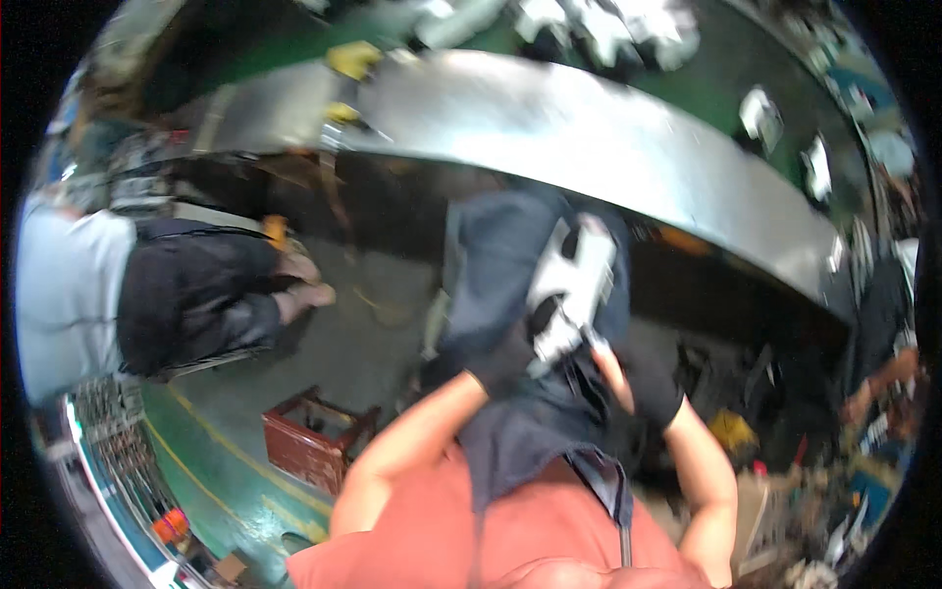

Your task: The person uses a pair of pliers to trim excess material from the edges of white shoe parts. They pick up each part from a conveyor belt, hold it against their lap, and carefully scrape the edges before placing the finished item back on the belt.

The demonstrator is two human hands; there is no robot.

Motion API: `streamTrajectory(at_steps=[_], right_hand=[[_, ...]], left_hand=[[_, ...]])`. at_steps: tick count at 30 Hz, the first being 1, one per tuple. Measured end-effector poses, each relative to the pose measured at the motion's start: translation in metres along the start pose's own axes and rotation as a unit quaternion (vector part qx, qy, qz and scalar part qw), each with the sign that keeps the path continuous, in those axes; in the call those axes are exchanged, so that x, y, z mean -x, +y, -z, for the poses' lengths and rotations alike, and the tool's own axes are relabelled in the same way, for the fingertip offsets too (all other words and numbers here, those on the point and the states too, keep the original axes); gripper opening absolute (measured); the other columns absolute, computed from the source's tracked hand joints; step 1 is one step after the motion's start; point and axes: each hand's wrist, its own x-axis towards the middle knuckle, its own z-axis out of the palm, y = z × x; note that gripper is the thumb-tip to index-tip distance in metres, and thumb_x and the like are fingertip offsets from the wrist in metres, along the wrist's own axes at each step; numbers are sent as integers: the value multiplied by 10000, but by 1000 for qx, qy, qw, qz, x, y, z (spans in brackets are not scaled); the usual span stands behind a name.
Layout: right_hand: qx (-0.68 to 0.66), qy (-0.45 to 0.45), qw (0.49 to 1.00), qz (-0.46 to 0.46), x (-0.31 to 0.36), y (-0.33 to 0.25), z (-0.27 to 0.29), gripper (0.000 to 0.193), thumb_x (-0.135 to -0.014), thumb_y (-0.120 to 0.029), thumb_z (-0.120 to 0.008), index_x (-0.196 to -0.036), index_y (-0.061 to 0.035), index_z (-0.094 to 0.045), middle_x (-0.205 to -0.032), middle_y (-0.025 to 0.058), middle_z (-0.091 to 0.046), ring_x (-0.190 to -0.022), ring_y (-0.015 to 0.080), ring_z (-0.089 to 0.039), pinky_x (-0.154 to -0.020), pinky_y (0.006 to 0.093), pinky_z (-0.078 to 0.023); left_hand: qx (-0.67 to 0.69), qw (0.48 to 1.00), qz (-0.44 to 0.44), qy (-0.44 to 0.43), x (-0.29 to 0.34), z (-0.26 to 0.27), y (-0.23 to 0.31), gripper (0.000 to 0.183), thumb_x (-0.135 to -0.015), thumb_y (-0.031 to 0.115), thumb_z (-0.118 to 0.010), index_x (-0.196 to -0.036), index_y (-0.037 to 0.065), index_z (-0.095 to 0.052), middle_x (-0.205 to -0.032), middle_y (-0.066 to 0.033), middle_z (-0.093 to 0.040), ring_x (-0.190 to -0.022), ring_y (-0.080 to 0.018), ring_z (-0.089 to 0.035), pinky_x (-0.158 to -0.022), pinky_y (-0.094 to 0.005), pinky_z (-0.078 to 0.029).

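A long white-and-silver part [579, 280] with dark openings lies tilted across my lap, over my dark trousers and apron. It looks like a metal casting or housing, but blur hides its exact kind. My left hand [505, 358], in a black glove, is closed at the part's near end, its fingers mostly lost against the dark cloth. My right hand [648, 383], also in a black glove with some bare finger showing, is closed beside that same end. At its fingertips is a small bright thing [594, 339] too blurred to name.
A long shiny metal bench [549, 108] curves across in front of my knees, with yellow pieces [353, 61] on it. Beyond it lie several white parts [628, 29]. A brown stool [319, 442] stands at left. Another person [196, 285] sits further left; a person's arm [883, 378] shows far right.
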Motion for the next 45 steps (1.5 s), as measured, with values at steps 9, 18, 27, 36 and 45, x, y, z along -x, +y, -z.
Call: streamTrajectory(at_steps=[9, 18, 27, 36, 45], right_hand=[[-59, -58, 989, -126, 27, 69, -64, 413, -972, -332, -393, -1077, 10, -598, -948, 173, -627, -862, 257, -592, -803, 353, -459], [-188, -10, 974, -123, 48, 81, -56, 394, -969, -348, -416, -944, -20, -633, -802, 39, -585, -733, 152, -527, -692, 305, -442], [190, -27, 978, 87, -12, 26, -10, 456, -930, -383, -464, -711, -20, -633, -660, 224, -590, -551, 379, -556, -535, 458, -438], [160, -118, 974, 108, -42, 67, 1, 459, -927, -410, -455, -862, 11, -627, -750, 200, -650, -584, 329, -633, -556, 394, -507], [363, -77, 922, 112, -44, -27, 22, 157, -736, -232, -608, -709, -110, -702, -670, 103, -651, -623, 287, -645, -572, 391, -502]], left_hand=[[-365, 912, 88, -163, 15, 84, 126, 741, -757, 357, -720, -1312, -24, -408, -1284, -231, -483, -1182, -294, -484, -1042, -376, -350], [-504, 818, -240, 142, -5, 11, -11, 547, -863, 304, -628, -1305, 28, -463, -1208, -186, -576, -1105, -230, -559, -954, -335, -415], [-256, 963, -81, 4, 23, -5, -12, 779, -785, 216, -732, -1395, 20, -288, -1089, -97, -583, -1021, -192, -564, -893, -318, -444], [-81, 992, 86, -47, -10, -1, 15, 556, -967, 329, -407, -1394, -4, -281, -1359, -202, -421, -1219, -261, -457, -1019, -370, -369], [-450, 863, -167, 159, -48, 34, -28, 610, -920, 176, -502, -1408, -22, -193, -1348, -243, -406, -1258, -374, -403, -1011, -378, -348]])
